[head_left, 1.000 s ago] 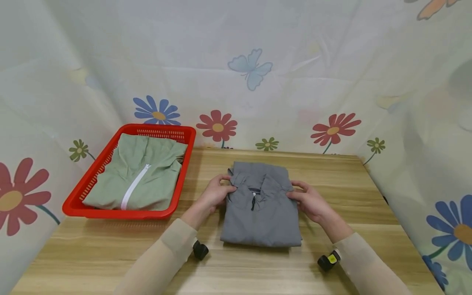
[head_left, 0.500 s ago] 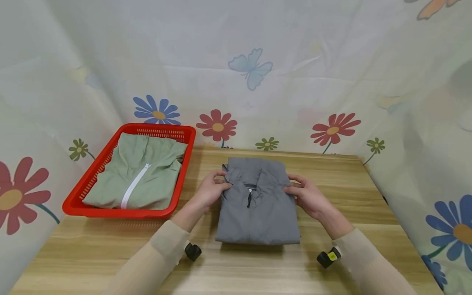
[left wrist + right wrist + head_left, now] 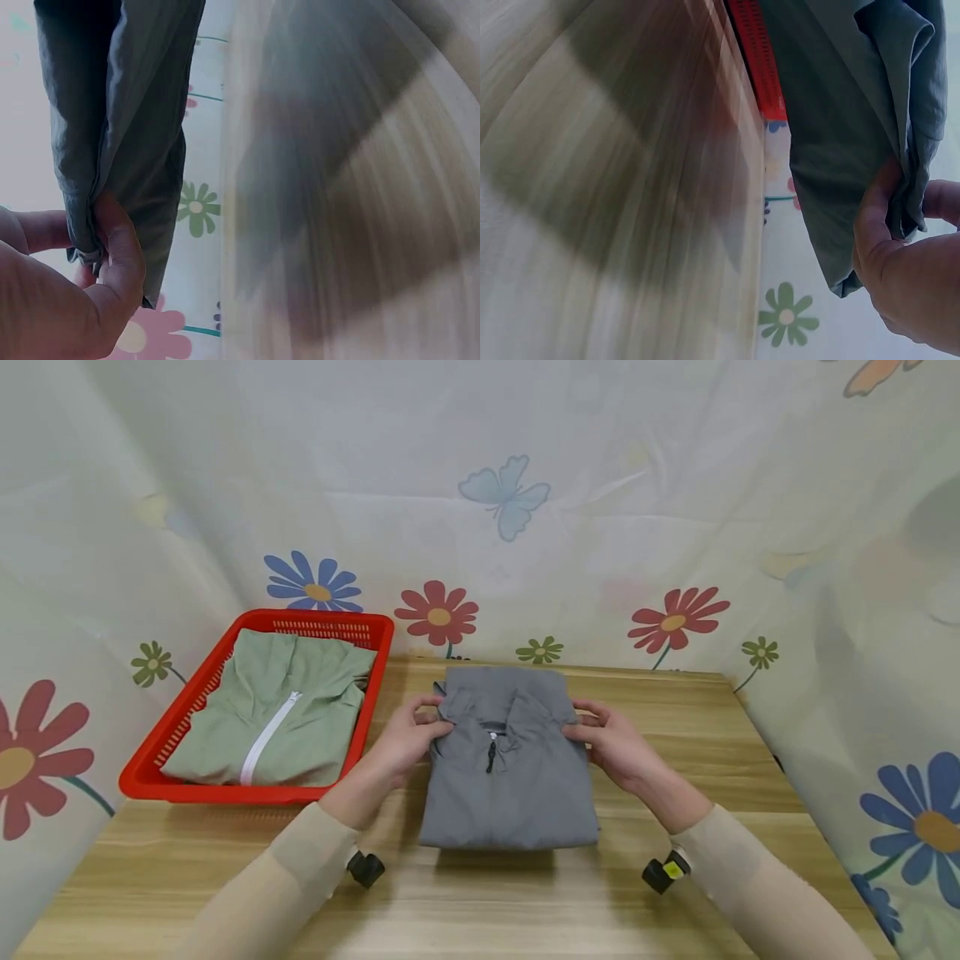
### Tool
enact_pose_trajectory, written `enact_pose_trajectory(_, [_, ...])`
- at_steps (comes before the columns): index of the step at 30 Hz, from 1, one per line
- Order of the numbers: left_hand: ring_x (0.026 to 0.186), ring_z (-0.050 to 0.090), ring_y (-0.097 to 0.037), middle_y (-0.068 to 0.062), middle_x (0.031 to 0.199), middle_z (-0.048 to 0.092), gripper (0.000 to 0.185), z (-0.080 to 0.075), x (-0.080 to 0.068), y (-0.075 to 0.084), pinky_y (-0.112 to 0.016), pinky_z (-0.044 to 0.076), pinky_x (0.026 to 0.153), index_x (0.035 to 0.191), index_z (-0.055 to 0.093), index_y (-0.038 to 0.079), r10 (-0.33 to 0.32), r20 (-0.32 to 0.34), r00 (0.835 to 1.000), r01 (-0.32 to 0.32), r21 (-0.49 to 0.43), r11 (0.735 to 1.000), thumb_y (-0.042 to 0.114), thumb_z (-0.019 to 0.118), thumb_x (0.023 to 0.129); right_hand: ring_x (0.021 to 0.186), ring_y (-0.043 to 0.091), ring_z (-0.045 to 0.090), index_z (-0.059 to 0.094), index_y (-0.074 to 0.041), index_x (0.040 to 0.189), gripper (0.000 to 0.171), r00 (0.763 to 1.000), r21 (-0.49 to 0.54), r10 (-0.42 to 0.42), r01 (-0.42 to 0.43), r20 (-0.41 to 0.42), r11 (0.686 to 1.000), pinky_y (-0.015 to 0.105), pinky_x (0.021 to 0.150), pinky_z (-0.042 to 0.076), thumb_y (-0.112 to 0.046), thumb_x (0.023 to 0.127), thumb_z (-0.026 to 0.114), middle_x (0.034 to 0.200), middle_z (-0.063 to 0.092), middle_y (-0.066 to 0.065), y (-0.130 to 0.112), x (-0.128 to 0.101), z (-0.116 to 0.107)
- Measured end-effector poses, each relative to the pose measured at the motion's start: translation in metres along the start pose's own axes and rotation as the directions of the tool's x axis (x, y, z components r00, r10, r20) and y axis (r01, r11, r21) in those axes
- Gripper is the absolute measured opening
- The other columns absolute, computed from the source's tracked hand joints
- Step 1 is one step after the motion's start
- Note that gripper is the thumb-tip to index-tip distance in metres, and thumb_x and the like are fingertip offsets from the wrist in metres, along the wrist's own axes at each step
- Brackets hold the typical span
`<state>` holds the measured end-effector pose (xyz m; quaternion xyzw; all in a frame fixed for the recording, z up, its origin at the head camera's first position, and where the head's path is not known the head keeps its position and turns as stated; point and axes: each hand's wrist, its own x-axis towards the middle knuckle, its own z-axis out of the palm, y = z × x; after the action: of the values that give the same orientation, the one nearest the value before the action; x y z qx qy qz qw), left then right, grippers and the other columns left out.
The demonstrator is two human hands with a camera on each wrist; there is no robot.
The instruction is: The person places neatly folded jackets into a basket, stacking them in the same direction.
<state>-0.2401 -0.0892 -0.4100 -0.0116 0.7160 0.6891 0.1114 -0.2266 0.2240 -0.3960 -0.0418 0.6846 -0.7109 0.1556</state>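
Note:
A folded grey jacket (image 3: 508, 768) with a dark zip pull is lifted off the wooden table (image 3: 480, 893), its shadow below it. My left hand (image 3: 408, 739) pinches its left edge near the collar, and my right hand (image 3: 607, 742) pinches the right edge. In the left wrist view my thumb (image 3: 120, 255) presses the grey jacket (image 3: 127, 120) against my fingers. In the right wrist view my thumb (image 3: 874, 217) clamps the grey jacket's (image 3: 840, 120) fold the same way.
A red basket (image 3: 150, 772) stands at the left on the table and holds a folded green jacket (image 3: 277, 718) with a white zip. Flowered cloth walls (image 3: 525, 510) close in the back and both sides.
Both hands have lifted the grey jacket and carried it up and to the left, toward the red basket. The green jacket and basket have not moved.

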Motion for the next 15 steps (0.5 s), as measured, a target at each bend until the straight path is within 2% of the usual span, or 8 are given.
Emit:
enact_pose_trajectory(10, [0.086, 0.064, -0.020, -0.017, 0.112, 0.062, 0.048, -0.025, -0.009, 0.021, -0.028, 0.057, 0.072, 0.144, 0.046, 0.002, 0.056, 0.020, 0.998, -0.057, 0.081, 0.995, 0.006, 0.064, 0.100, 0.102, 0.019, 0.063, 0.034, 0.004, 0.152, 0.058, 1.000, 0.003, -0.023, 0.023, 0.022, 1.000, 0.033, 0.081, 0.056, 0.002, 0.100, 0.059, 0.120, 0.061, 0.011, -0.018, 0.007, 0.022])
enact_pose_trajectory(15, [0.095, 0.057, -0.024, -0.018, 0.114, 0.058, 0.048, -0.039, -0.013, 0.032, -0.029, 0.049, 0.079, 0.144, 0.046, 0.000, 0.095, 0.005, 0.995, -0.095, 0.177, 0.980, 0.008, 0.064, 0.100, 0.102, 0.020, 0.064, 0.038, 0.004, 0.152, 0.056, 0.998, 0.004, -0.045, 0.045, 0.045, 0.999, 0.034, 0.081, 0.056, 0.002, 0.100, 0.059, 0.121, 0.062, 0.013, -0.026, 0.014, 0.035])
